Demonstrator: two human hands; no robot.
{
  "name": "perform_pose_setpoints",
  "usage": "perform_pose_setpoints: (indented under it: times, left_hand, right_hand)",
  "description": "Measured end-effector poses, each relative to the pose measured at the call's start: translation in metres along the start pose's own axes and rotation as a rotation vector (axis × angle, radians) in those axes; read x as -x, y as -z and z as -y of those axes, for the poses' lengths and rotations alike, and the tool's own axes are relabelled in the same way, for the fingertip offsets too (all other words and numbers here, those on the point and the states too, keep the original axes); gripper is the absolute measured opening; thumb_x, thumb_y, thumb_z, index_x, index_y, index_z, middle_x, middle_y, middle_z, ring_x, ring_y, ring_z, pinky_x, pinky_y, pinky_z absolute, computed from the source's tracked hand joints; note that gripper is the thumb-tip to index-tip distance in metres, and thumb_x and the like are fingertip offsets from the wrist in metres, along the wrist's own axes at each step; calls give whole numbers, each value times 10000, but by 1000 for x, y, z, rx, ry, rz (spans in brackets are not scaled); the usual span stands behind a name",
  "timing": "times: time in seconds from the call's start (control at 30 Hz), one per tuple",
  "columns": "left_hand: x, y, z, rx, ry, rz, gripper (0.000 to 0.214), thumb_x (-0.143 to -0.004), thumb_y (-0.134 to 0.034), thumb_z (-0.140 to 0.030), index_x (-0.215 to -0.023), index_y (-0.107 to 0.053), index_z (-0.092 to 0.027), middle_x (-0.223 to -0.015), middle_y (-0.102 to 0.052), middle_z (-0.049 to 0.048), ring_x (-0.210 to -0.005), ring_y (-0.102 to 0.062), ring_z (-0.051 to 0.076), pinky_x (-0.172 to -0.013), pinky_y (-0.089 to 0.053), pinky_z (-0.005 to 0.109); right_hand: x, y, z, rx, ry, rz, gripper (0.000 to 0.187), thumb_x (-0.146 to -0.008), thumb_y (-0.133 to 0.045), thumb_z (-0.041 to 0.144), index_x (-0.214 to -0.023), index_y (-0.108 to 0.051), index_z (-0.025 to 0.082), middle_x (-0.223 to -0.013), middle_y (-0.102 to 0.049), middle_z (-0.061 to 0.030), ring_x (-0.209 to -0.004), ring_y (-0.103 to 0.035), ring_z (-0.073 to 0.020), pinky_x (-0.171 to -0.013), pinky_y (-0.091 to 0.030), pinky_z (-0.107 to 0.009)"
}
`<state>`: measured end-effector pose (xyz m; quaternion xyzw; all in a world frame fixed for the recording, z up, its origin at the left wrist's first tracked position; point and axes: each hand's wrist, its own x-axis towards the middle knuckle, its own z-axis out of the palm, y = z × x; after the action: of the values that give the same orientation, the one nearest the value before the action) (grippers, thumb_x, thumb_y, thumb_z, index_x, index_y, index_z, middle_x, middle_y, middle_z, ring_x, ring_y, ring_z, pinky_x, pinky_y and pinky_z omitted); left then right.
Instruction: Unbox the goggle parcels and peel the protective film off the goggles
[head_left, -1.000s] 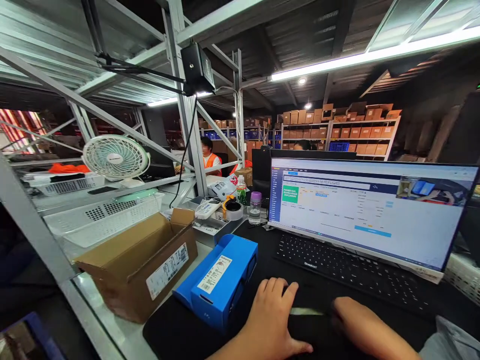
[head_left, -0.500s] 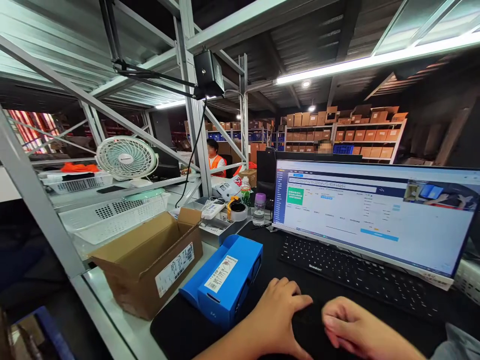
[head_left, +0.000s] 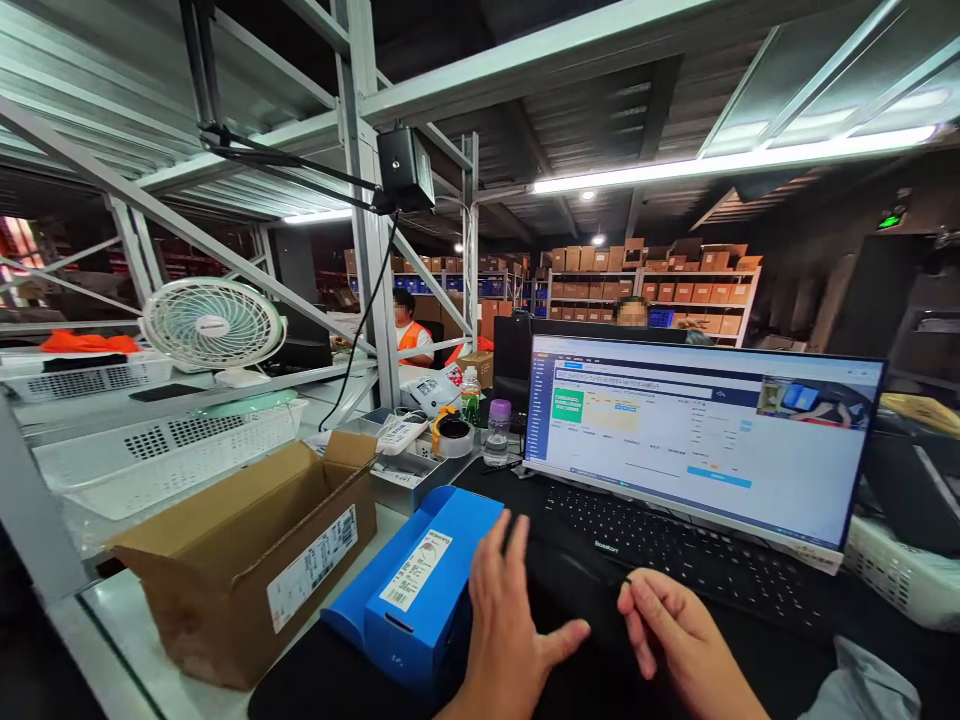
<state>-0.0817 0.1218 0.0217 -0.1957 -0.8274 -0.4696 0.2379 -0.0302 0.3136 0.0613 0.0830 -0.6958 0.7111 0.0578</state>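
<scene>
My left hand [head_left: 504,615] is open, its fingers spread and its thumb pointing right. It is up against or just in front of the right side of a blue box [head_left: 431,575] with a white printed label; whether they touch I cannot tell. My right hand [head_left: 679,635] is closed in a pinch, thumb against forefinger. Something dark shows at its fingertips, hard to tell apart from the black desk surface. To the left of the blue box stands an opened brown cardboard carton [head_left: 247,560] with a shipping label.
A monitor [head_left: 660,450] and black keyboard [head_left: 675,560] stand beyond my hands. A purple-capped bottle [head_left: 497,435], a tape roll [head_left: 454,435] and a grey tray [head_left: 405,478] sit behind the blue box. A fan [head_left: 214,325] stands at left. People sit further back.
The view has swung to the right. My left hand has lifted its fingers and come closer to the blue box. My right hand has gone from a loose fist to a pinch.
</scene>
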Motion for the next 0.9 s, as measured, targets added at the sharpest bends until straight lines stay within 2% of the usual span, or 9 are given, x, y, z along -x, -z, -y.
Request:
perform_pose_setpoints:
  times: [0.03, 0.1, 0.2, 0.27, 0.4, 0.6, 0.7, 0.77, 0.9]
  left_hand:
    - [3, -5, 1, 118, 118, -40, 1119, -716, -678, -745, -1554, -207, -173, -1627, -148, 219, -1498, -156, 413, -1200, -121, 609]
    - [8, -16, 2, 517, 329, 77, 1170, -729, -624, -781, -1563, -89, -159, -1632, -112, 245, -1497, -200, 403, -1198, -175, 589]
    - [15, -28, 3, 1141, 474, 405, 1137, -702, -674, -756, -1551, -141, -220, -1536, -391, 231, -1415, -399, 396, -1149, -298, 574]
    - [18, -28, 3, 1284, 476, 434, 1080, -709, -762, -612, -1547, -183, -251, -1457, -512, 194, -1379, -456, 381, -1143, -323, 550]
    - [17, -20, 3, 1118, 411, 353, 1201, -644, -864, -477, -1571, -142, -230, -1421, -555, 173, -1364, -474, 368, -1161, -322, 508]
    - [8, -18, -12, 881, 200, 695, 1084, -629, -850, -568, -1520, -338, -224, -1495, -484, 155, -1458, -333, 368, -1218, -188, 554]
    - [8, -21, -13, 574, 119, 829, 1107, -718, -795, -510, -1581, -177, -194, -1606, -305, 191, -1490, -276, 347, -1230, -166, 542]
    - [10, -23, -4, 400, 9, 880, 1014, -805, -712, -438, -1594, -130, -179, -1636, -225, 196, -1505, -238, 334, -1234, -165, 531]
    - [18, -29, 22, 281, -276, 845, 951, -819, -689, -296, -1596, -142, -271, -1633, -264, 150, -1480, -302, 341, -1208, -263, 527]
  right_hand:
    - [1, 1, 4, -42, 19, -20, 535, -865, -593, 688, -753, -613, 165, -564, -536, 32, -425, -456, -70, -471, -342, -206]
    - [4, -1, 9, -109, 23, -1, 517, -875, -606, 661, -739, -604, 162, -540, -520, 41, -413, -434, -59, -463, -323, -193]
    - [9, -12, 6, -207, -66, 161, 551, -833, -636, 694, -697, -571, 164, -466, -469, 56, -358, -369, -46, -402, -240, -179]
    - [10, -19, 3, -303, -141, 253, 559, -796, -672, 703, -684, -556, 167, -449, -450, 66, -341, -338, -37, -381, -212, -173]
    - [12, -22, 8, -366, -217, 266, 562, -743, -729, 692, -707, -591, 149, -472, -483, 61, -339, -346, -25, -368, -210, -163]
    - [13, 9, 38, -203, -226, 25, 551, -731, -752, 652, -719, -671, 107, -526, -567, 30, -324, -314, 2, -372, -145, -176]
    - [8, 32, 48, -245, -210, -93, 512, -698, -799, 603, -723, -680, 106, -520, -554, 46, -329, -260, 18, -391, -103, -181]
    - [4, 43, 49, -232, -212, -125, 504, -684, -812, 589, -718, -682, 103, -524, -566, 41, -331, -249, 19, -399, -88, -189]
    - [-4, 45, 42, -140, -215, -129, 554, -673, -777, 650, -673, -655, 110, -500, -565, 33, -323, -273, 3, -398, -93, -203]
